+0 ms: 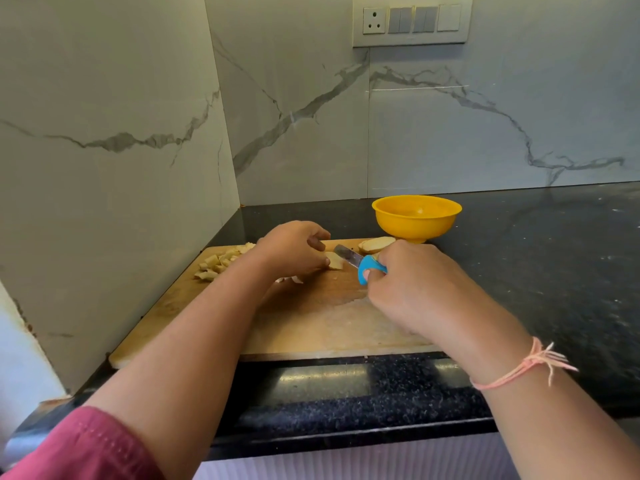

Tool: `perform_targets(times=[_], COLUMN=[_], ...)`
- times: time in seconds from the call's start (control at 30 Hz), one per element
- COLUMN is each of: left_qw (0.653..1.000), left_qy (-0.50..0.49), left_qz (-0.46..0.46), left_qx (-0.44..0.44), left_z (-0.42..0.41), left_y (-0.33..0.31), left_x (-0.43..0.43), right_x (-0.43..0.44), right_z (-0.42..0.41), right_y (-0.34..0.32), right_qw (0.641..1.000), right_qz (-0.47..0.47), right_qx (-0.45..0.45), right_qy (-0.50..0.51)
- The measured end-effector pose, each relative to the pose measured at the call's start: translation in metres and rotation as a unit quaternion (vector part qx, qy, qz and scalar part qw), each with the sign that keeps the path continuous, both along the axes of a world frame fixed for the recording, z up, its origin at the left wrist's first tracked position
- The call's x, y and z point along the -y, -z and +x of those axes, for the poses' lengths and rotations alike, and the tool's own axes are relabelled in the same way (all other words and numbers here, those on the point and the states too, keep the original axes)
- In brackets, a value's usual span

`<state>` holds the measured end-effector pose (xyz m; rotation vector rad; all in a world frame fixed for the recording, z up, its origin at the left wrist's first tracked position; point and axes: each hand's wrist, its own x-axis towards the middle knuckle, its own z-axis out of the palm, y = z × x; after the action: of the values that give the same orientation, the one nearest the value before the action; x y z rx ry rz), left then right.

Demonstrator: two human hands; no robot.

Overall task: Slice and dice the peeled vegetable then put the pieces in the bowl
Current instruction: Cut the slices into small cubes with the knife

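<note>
A wooden cutting board lies on the black counter. My left hand holds a pale vegetable slice down on the board with curled fingers. My right hand grips a knife by its blue handle, the blade resting against that slice. Several diced pieces sit in a heap at the board's far left corner. More uncut slices lie at the board's far edge. A yellow bowl stands just behind the board, and I cannot tell what it holds.
Marble-patterned walls close in on the left and behind the counter. A socket and switch panel is high on the back wall. The counter's front edge runs below the board.
</note>
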<state>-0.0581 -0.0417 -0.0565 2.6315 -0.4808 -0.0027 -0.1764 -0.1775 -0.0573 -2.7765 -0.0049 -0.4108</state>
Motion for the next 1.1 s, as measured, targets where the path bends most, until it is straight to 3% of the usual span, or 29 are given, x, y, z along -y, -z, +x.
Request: perform_targets(times=[0.57,0.93,1.1], left_qw=[0.999,0.999,0.999], left_qy=[-0.033,-0.039,-0.043], left_qz=[-0.007,0.001,-0.010], left_qx=[0.017,0.034,0.021], left_z=[0.016,0.017,0.017], left_y=[0.016,0.018,0.017], left_x=[0.000,0.000,0.000], right_x=[-0.004,0.005,0.011], right_z=[0.008,-0.035,-0.032], right_y=[-0.024,-0.024,-0.028], right_qw=[0.997,0.995,0.998], right_qz=[0.024,-0.023,-0.007], right_qx=[-0.064,-0.087,-0.057], right_qy=[-0.034,-0.051,-0.027])
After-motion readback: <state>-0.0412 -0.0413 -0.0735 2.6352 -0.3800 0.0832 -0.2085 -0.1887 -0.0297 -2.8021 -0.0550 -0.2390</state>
